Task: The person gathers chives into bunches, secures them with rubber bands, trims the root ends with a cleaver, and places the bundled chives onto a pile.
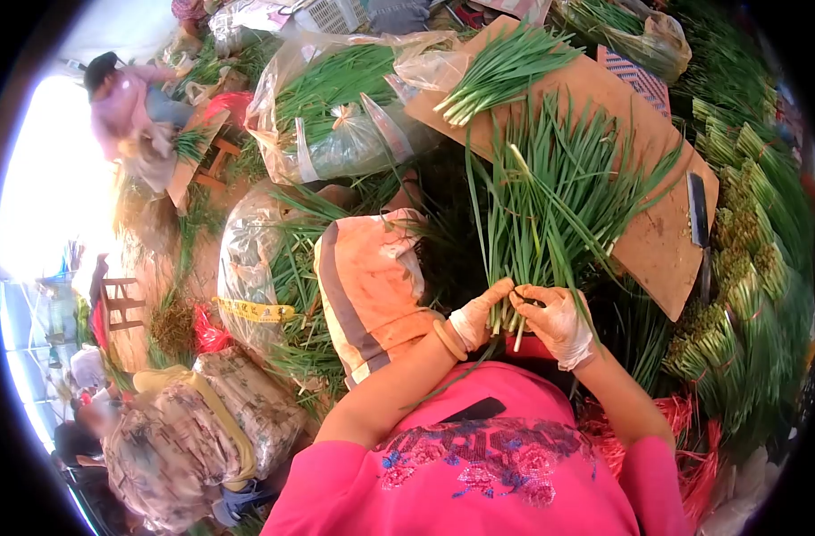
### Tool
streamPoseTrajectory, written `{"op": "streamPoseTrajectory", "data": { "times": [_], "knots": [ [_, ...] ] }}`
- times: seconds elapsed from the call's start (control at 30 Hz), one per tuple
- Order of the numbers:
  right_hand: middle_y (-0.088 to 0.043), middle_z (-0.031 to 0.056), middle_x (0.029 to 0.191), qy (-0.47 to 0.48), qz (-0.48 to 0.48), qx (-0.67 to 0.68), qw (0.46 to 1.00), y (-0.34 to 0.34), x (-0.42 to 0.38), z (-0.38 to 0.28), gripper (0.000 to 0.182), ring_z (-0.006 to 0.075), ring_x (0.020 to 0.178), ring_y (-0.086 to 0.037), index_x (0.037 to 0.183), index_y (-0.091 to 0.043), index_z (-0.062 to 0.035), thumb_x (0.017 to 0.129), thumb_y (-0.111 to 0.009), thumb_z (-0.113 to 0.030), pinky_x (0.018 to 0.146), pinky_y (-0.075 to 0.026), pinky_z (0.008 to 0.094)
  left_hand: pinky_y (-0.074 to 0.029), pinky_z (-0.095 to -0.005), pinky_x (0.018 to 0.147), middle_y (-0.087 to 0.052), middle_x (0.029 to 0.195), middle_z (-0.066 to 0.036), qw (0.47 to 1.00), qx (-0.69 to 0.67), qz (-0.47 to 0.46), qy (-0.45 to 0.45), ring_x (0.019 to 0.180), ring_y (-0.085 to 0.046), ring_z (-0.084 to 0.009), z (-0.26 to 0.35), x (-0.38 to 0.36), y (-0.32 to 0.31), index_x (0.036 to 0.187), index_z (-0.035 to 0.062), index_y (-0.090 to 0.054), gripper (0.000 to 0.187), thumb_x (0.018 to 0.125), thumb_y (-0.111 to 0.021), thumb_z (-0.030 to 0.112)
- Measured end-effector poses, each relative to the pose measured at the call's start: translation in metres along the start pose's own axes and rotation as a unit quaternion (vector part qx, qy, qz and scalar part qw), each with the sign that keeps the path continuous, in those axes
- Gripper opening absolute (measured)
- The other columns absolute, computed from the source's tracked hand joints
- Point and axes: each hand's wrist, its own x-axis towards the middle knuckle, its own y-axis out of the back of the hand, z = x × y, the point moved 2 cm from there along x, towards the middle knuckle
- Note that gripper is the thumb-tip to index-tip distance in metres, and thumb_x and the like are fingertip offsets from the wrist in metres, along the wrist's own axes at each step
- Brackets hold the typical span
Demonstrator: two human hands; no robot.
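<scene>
A loose bunch of garlic chives (550, 188) lies over a brown board, its pale stem ends pointing at me. My left hand (482, 314), in a thin whitish glove, closes its fingers around the stem ends. On the other side, my right hand (555, 323), gloved the same way, has thumb and finger pinched at the stems, close to the left fingertips. Whatever small piece sits between those fingertips is too small to make out. A smaller bunch of chives (506, 71) rests on the far end of the brown board (662, 241).
A dark flat strip (698, 210) lies on the board's right edge. Stacked chive bundles (738, 241) line the right side. Plastic bags of chives (345, 134) stand at the back left. Red strips (684, 429) lie by my right elbow. Two people (130, 116) sit at left.
</scene>
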Motion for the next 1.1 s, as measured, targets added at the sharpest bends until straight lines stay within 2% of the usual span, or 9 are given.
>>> {"op": "streamPoseTrajectory", "data": {
  "times": [0.13, 0.33, 0.4, 0.53, 0.6, 0.73, 0.87, 0.93, 1.1],
  "knots": [
    [-0.061, 0.0115, 0.113, -0.062, 0.118, 0.216, 0.967, -0.023, -0.009, -0.003, 0.037, 0.0290, 0.097, -0.062, 0.109, -0.063, -0.0063, 0.074, -0.061, 0.006, 0.075, -0.053, 0.0327, -0.053, -0.0382, 0.074, -0.066, 0.092, -0.006, 0.999, 0.037, 0.008, -0.024, 0.091, -0.064, -0.0232, -0.001, -0.009, -0.021, 0.106, 0.0090, -0.059, 0.040, 0.087, -0.060, 0.045],
    [-0.059, 0.0106, 0.122, -0.081, -0.304, -0.043, 0.948, 0.049, 0.015, -0.033, 0.033, 0.0235, 0.116, -0.055, 0.115, -0.062, -0.0078, 0.082, -0.059, -0.002, 0.091, -0.048, 0.0312, -0.048, -0.0203, 0.050, -0.067, 0.094, -0.006, 0.988, 0.147, 0.047, 0.015, 0.066, -0.063, -0.0140, 0.012, -0.019, -0.014, 0.111, 0.0021, -0.059, 0.035, 0.081, -0.067, 0.018],
    [-0.060, 0.0105, 0.121, -0.122, -0.327, 0.072, 0.934, 0.093, 0.021, -0.025, 0.029, 0.0230, 0.110, -0.059, 0.113, -0.063, -0.0075, 0.085, -0.060, -0.012, 0.089, -0.049, 0.0321, -0.047, -0.0198, 0.051, -0.066, 0.094, -0.006, 0.989, 0.144, 0.038, 0.014, 0.065, -0.062, -0.0129, 0.018, -0.021, -0.025, 0.112, 0.0019, -0.060, 0.037, 0.079, -0.067, 0.016],
    [-0.063, 0.0087, 0.113, -0.263, -0.047, 0.080, 0.960, 0.150, 0.087, -0.002, 0.027, 0.0245, 0.089, -0.065, 0.110, -0.061, -0.0066, 0.084, -0.061, -0.012, 0.083, -0.052, 0.0321, -0.047, -0.0200, 0.054, -0.065, 0.097, -0.007, 0.987, 0.153, 0.042, 0.017, 0.064, -0.060, -0.0114, 0.016, -0.019, -0.024, 0.118, 0.0016, -0.057, 0.043, 0.078, -0.067, 0.014],
    [-0.064, 0.0086, 0.108, 0.021, -0.022, -0.145, 0.989, 0.144, 0.118, 0.045, 0.026, 0.0244, 0.084, -0.065, 0.110, -0.061, -0.0057, 0.085, -0.060, -0.011, 0.080, -0.052, 0.0322, -0.048, -0.0209, 0.056, -0.065, 0.099, -0.008, 0.986, 0.166, 0.035, 0.002, 0.064, -0.060, -0.0109, 0.013, -0.017, -0.021, 0.120, 0.0016, -0.057, 0.045, 0.078, -0.067, 0.015],
    [-0.062, 0.0130, 0.104, -0.444, -0.179, -0.086, 0.874, 0.079, 0.189, 0.093, 0.033, 0.0287, 0.096, -0.061, 0.116, -0.059, -0.0062, 0.085, -0.062, -0.018, 0.081, -0.050, 0.0355, -0.049, -0.0214, 0.058, -0.064, 0.097, -0.008, 0.979, 0.198, 0.046, 0.005, 0.065, -0.059, -0.0109, 0.011, -0.015, -0.022, 0.120, 0.0033, -0.057, 0.044, 0.079, -0.067, 0.016],
    [-0.063, 0.0089, 0.114, -0.366, -0.279, -0.079, 0.884, 0.036, 0.193, 0.131, 0.038, 0.0255, 0.094, -0.062, 0.118, -0.062, -0.0106, 0.083, -0.065, -0.027, 0.079, -0.048, 0.0364, -0.044, -0.0217, 0.048, -0.066, 0.094, -0.008, 0.985, 0.164, 0.050, 0.000, 0.059, -0.061, -0.0127, 0.012, -0.017, -0.022, 0.111, 0.0044, -0.061, 0.035, 0.079, -0.068, 0.013],
    [-0.065, 0.0070, 0.105, -0.457, -0.083, 0.258, 0.847, 0.057, 0.187, 0.151, 0.034, 0.0209, 0.087, -0.064, 0.114, -0.065, -0.0121, 0.082, -0.066, -0.025, 0.074, -0.048, 0.0332, -0.044, -0.0222, 0.048, -0.066, 0.095, -0.008, 0.988, 0.151, 0.043, 0.004, 0.060, -0.060, -0.0122, 0.013, -0.015, -0.014, 0.113, 0.0040, -0.060, 0.036, 0.079, -0.066, 0.015],
    [-0.061, 0.0020, 0.076, -0.270, 0.183, 0.219, 0.919, 0.216, 0.171, 0.198, 0.025, 0.0072, 0.049, -0.041, 0.095, -0.068, -0.0065, 0.092, -0.058, -0.030, 0.048, -0.038, 0.0220, -0.044, -0.0230, 0.051, -0.067, 0.102, -0.013, 0.984, 0.174, 0.026, 0.003, 0.064, -0.060, -0.0131, 0.009, -0.017, -0.009, 0.120, -0.0014, -0.056, 0.047, 0.080, -0.061, 0.021]
  ]
}}
